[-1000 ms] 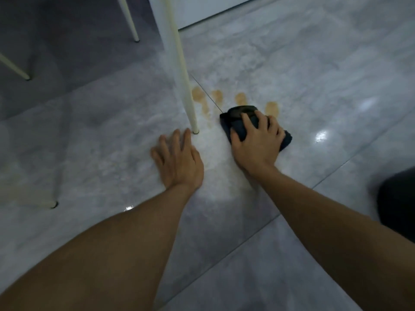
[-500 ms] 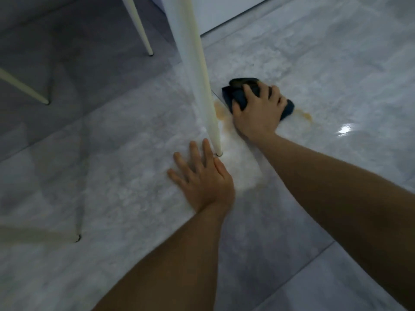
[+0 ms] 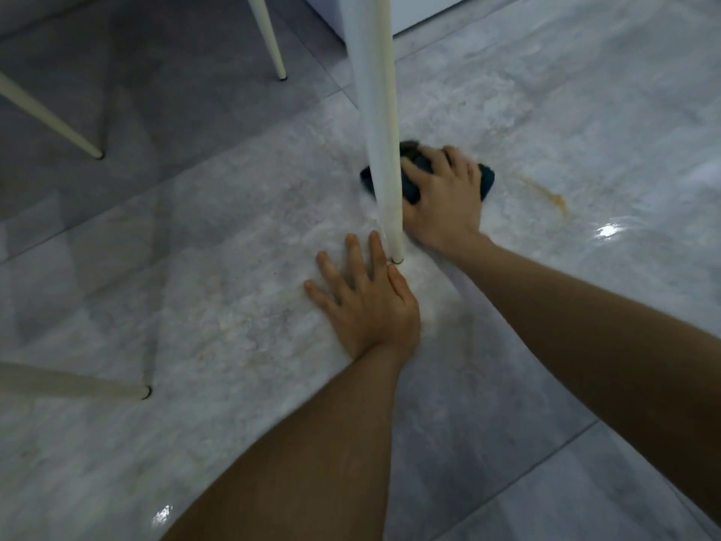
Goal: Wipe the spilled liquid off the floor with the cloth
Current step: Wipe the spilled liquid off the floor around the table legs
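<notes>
A dark blue cloth point(image 3: 485, 181) lies bunched on the grey tiled floor, pressed down under my right hand point(image 3: 443, 203), whose fingers curl over it. The cloth's left part is hidden behind a white table leg point(image 3: 380, 130). To the right of the cloth a thin brown streak of spilled liquid point(image 3: 550, 197) marks the tile. My left hand point(image 3: 368, 302) rests flat on the floor with fingers spread, just left of the foot of the leg, holding nothing.
Other cream furniture legs stand at the far left point(image 3: 50, 123), the lower left point(image 3: 78, 386) and the back point(image 3: 269, 37). A white cabinet base point(image 3: 425, 9) runs along the top. The floor shines wet at the right point(image 3: 608, 230).
My right hand has pushed the cloth forward and left over the brown spots, which are now gone except for a streak at the right. The left hand stays planted by the leg.
</notes>
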